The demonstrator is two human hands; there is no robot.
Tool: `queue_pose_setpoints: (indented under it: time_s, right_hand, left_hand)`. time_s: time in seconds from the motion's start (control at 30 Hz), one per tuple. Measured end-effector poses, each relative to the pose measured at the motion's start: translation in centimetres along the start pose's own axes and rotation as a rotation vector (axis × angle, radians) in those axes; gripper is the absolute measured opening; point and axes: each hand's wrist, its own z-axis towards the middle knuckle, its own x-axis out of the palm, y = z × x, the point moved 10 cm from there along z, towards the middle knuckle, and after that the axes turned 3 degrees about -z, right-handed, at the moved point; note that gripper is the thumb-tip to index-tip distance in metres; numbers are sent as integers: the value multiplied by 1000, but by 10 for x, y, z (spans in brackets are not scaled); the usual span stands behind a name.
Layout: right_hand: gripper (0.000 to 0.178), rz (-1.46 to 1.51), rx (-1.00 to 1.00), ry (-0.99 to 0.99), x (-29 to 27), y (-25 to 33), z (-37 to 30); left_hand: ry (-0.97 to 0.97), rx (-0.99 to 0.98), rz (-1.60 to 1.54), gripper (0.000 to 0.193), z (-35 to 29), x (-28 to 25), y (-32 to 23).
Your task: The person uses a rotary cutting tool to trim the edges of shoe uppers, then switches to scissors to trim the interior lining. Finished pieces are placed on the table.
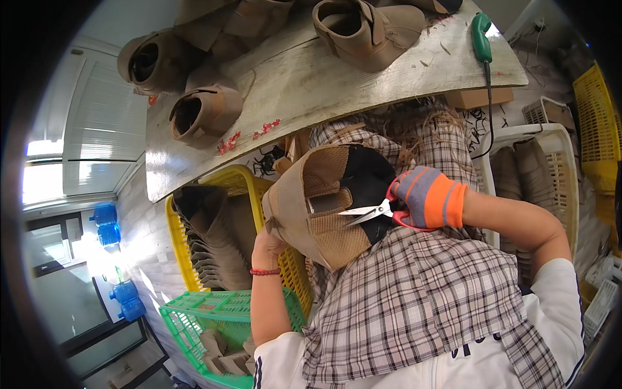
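A tan shoe upper (pixel 295 207) with mesh lining and a black inner part is held over my lap. My left hand (pixel 269 244) grips its left edge from beneath; most of those fingers are hidden behind the material. In an orange and grey glove, my right hand (pixel 424 196) is closed round the red handles of a pair of scissors (pixel 379 211). The scissor blades stand apart and point left, over the opening in the upper. Whether they touch the material I cannot tell.
Ahead, several tan shoe uppers (pixel 369 39) and a green corded tool (pixel 481 37) lie on a worn table (pixel 285 104). Stacked tan pieces fill a yellow basket (pixel 256 188) at left and a white basket (pixel 562 139) at right. Nearer left is a green basket (pixel 220 305).
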Motion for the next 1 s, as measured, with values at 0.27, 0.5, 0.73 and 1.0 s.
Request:
queue_pose_setpoints:
  time_s: [0.27, 0.5, 0.73, 1.0]
  right_hand:
    - [36, -109, -10, 179, 9, 11, 7]
    - [30, -186, -81, 101, 6, 17, 8]
    - [25, -306, -55, -93, -28, 7, -6]
    - [27, -147, -92, -204, -21, 28, 14]
  left_hand:
    - [64, 7, -80, 70, 4, 3, 49]
    - [40, 11, 17, 71, -11, 24, 47]
    - [33, 31, -42, 48, -9, 9, 57]
    - [99, 214, 28, 36, -23, 36, 37]
